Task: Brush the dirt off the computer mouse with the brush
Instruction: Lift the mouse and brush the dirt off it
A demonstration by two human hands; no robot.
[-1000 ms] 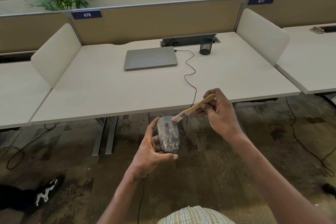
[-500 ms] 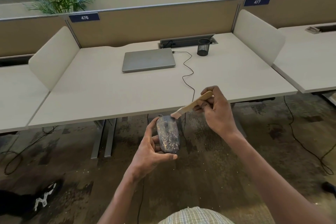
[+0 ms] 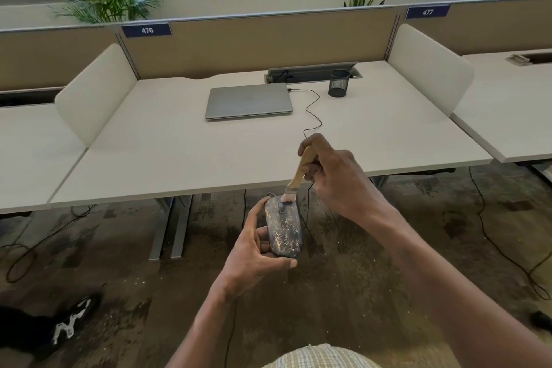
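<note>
Standing off the desk (image 3: 185, 164) so dirt falls to the floor, your left hand (image 3: 257, 251) cups the computer mouse (image 3: 283, 228) top up; your right hand (image 3: 334, 176) pinches the brush (image 3: 301, 173), bristles touching the mouse's front end.

Computer mouse (image 3: 283, 228): grey-blue, wired, top speckled all over with pale, yellowish dirt. Held in mid-air over the floor, in front of the near edge of the surface, top face up and tilted toward the camera, cable end pointing away.

Brush (image 3: 298, 177): small, with a light wooden handle, a metal band and short pale bristles. Standing steeply, handle up and leaning to the right, bristles down and touching the mouse's far end beside the scroll wheel.
</note>
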